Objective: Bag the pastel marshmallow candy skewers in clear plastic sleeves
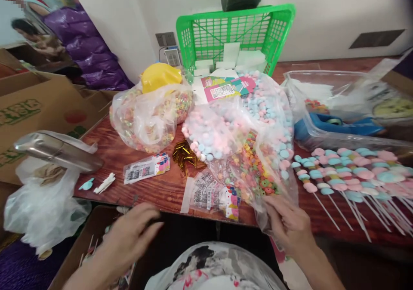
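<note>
My right hand is at the table's front edge, its fingers closed on the rim of a clear plastic bag. Colourful ring candies fill this bag. Just left of it lie fanned printed plastic sachets. My left hand, slightly blurred, hovers over the front edge with thumb and fingers apart and nothing in it. Behind the ring candies is a larger bag of pink and blue marshmallows. Gold twist ties sit in a bundle near the middle.
Marshmallow skewers lie at the right, before a clear plastic tub. A green basket stands at the back. To the left are a steel flask, more sachets and a cardboard box. Another person sits far left.
</note>
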`<state>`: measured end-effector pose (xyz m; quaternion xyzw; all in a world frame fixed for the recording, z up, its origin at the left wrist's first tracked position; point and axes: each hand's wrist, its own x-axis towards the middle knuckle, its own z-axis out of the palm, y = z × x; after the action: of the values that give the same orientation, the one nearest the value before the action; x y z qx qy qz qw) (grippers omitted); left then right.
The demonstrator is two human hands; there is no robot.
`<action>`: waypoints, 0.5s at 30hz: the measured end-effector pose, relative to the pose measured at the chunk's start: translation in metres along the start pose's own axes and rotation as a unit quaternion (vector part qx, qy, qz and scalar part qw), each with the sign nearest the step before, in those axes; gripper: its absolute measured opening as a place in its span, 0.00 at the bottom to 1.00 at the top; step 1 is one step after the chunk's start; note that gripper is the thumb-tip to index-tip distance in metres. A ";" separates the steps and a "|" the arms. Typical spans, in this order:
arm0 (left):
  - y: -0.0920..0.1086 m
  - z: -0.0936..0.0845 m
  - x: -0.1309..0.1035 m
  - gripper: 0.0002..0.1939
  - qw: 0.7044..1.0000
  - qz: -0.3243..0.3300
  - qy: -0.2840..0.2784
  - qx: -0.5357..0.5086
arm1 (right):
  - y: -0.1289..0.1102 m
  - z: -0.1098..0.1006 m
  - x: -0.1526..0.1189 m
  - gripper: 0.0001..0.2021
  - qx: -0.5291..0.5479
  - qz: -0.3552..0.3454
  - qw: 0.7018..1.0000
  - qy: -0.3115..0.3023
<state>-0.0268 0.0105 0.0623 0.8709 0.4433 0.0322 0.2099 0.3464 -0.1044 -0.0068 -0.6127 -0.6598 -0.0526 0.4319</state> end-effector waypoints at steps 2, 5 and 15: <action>0.058 0.016 0.042 0.12 0.988 0.156 0.005 0.008 | 0.005 -0.011 -0.008 0.10 -0.051 0.034 0.997 0.039; 0.114 0.043 0.087 0.13 0.967 0.235 -0.057 0.082 | 0.011 -0.031 -0.012 0.09 -0.144 0.081 0.980 0.110; 0.107 0.066 0.106 0.25 0.945 0.252 -0.099 0.185 | 0.068 -0.079 -0.036 0.09 -0.320 0.190 0.927 0.048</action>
<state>0.1344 0.0157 0.0309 0.9764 0.1845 -0.0851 0.0733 0.4396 -0.1628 -0.0118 -0.8291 -0.4573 -0.2074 0.2458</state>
